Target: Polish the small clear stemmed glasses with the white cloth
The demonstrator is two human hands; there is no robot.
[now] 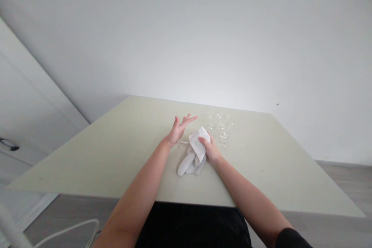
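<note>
My right hand [211,149] is closed round a bunched white cloth [194,159], thumb on top. The cloth's loose folds hang toward me, close to the tabletop. From its left side sticks out a thin clear stem [185,142], which looks like that of a stemmed glass; the cloth hides whatever it joins. My left hand [177,131] is open with its fingers spread, just left of the cloth and beside the stem's outer end. Whether it touches the stem I cannot tell.
Several clear glass pieces [221,126] stand close together on the pale table [116,155], beyond my right hand; their shapes are faint. A white wall [203,38] rises behind the table. At the lower left a white cable [69,229] curves below the table edge.
</note>
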